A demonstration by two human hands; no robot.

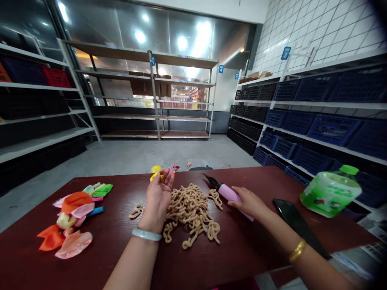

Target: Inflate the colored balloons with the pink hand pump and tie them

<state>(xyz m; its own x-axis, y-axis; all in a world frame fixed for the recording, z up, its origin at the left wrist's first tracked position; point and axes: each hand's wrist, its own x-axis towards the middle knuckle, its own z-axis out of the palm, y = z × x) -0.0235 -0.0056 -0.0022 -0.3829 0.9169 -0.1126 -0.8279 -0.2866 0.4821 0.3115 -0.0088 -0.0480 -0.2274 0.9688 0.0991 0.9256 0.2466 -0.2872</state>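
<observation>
You are working at a dark red-brown table (115, 235), and your right hand (246, 202) is closing its fingers around the pink pump (229, 193), which is lying right of the table's middle with its black nozzle (211, 180) pointing toward the far edge. Your left hand (161, 192) is reaching toward that far edge, palm turned up and fingers partly curled, with the yellow balloon (156, 169) showing right at its thumb and fingertips; whether they are pinching it, you cannot tell from this angle. A pale bangle (146, 235) is circling your left wrist and a gold bangle (298, 250) is circling your right. Between your hands, a heap of tan twisted strands (190, 207) is covering the middle of the table, one small loop (136, 211) lying apart from it, left of your left wrist. Toward the table's left edge, a loose pile of deflated balloons (75, 203) is spreading in orange, pink, green and blue. On the other side, a flat black object (294, 221) is lying beyond your right forearm, and a green-capped bottle (331, 192) is standing near the right edge. Past the far edge, shelves (184, 83) are standing across the floor.
</observation>
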